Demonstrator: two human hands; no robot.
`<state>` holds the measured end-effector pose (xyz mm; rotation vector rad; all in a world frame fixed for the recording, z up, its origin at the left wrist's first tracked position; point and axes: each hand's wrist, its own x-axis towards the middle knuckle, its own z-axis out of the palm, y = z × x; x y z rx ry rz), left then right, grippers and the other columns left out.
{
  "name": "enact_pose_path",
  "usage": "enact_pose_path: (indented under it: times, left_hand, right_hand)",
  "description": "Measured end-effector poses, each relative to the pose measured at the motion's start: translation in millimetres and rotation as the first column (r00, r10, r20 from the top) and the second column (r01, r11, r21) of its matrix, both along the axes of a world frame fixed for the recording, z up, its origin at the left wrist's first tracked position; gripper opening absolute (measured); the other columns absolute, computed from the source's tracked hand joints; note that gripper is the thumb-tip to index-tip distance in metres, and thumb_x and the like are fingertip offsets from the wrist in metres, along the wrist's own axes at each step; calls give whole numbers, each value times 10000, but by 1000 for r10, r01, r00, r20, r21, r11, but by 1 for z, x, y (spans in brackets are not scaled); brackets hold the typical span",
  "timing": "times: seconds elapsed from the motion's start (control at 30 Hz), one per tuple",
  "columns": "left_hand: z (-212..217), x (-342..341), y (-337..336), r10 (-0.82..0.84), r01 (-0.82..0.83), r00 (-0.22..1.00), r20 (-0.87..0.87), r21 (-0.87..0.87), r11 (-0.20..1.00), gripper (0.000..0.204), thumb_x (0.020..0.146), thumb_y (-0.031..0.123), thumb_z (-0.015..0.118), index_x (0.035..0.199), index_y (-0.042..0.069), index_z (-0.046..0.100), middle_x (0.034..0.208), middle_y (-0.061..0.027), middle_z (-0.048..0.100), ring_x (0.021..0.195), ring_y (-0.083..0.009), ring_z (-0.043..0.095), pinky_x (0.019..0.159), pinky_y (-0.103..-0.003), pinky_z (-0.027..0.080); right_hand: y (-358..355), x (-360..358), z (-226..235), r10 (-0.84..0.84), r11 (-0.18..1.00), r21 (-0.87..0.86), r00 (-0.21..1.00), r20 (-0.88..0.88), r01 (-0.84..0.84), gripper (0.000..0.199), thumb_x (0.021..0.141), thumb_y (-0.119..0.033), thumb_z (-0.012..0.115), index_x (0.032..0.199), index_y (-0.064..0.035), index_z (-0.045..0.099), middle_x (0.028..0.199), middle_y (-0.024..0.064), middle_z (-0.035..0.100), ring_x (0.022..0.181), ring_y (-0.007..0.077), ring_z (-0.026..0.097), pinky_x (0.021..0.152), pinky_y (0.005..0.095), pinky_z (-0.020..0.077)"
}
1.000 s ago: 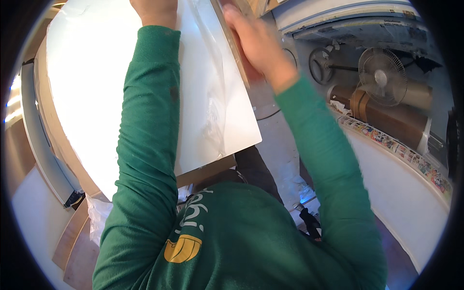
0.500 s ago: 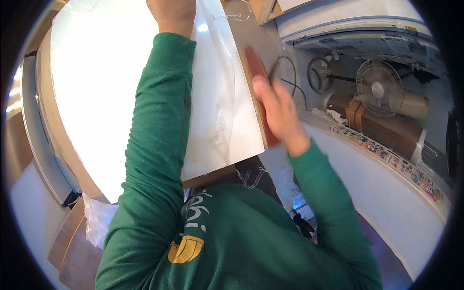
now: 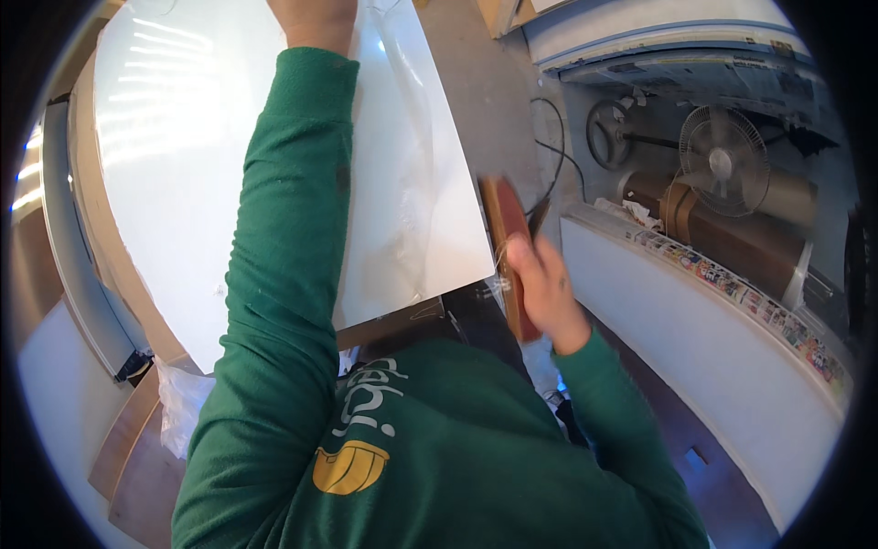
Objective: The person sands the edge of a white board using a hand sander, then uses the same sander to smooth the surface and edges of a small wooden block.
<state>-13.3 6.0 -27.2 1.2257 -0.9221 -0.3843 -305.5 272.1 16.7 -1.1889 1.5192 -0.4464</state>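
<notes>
A large white glossy sheet [image 3: 183,165] lies on a work table, with a clear wrinkled film over its right part. My left hand [image 3: 311,18] rests on the sheet at its far edge, arm stretched out in a green sleeve; its fingers are cut off by the frame. My right hand [image 3: 540,284] is closed around a flat brown wooden block [image 3: 508,229] held on edge just off the sheet's right near corner.
A wide white machine [image 3: 713,348] with a colourful printed strip runs along the right. Behind it stand a small fan [image 3: 722,160], brown paper rolls [image 3: 732,238] and a black cable [image 3: 553,146]. A grey rail [image 3: 73,274] borders the table's left.
My right hand has slid the brown block down the sheet's right edge toward me, from the far end to the near corner. My left hand stays at the far edge.
</notes>
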Motion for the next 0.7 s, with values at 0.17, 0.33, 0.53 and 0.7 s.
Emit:
enact_pose_path:
  times: [0.17,0.33,0.53,0.7]
  left_hand:
    - [-4,0,-6,-18,16,999,-48,-41,999,325,1061,244,482,950,-19,639,914,-121,632,879,-228,577,857,-364,466]
    - [-19,14,-10,107,-74,952,286,-124,990,277,1070,183,480,938,-7,633,904,-146,638,859,-262,604,810,-382,496]
    - [-20,13,-12,271,-188,748,605,-198,962,250,1062,143,489,905,-1,619,915,-161,636,838,-297,611,769,-405,505]
    - [-14,7,-7,140,-115,898,416,-84,990,290,1076,164,464,905,-8,623,924,-166,637,842,-293,604,779,-405,495]
  right_hand:
    - [-173,80,-22,85,912,-402,996,4,-76,825,948,-665,552,1113,140,632,1036,302,694,1000,386,665,906,414,499]
    - [-154,76,-12,140,941,-304,989,-44,-147,772,973,-601,569,1169,143,625,1095,303,696,1067,368,666,929,412,497]
    - [2,19,7,-45,996,-71,984,175,58,547,1042,-403,566,1256,98,614,1147,279,681,1068,339,656,970,416,486]
    - [-145,70,-18,95,933,-345,994,-46,-105,691,992,-556,577,1075,129,630,968,288,692,919,354,668,849,418,510]
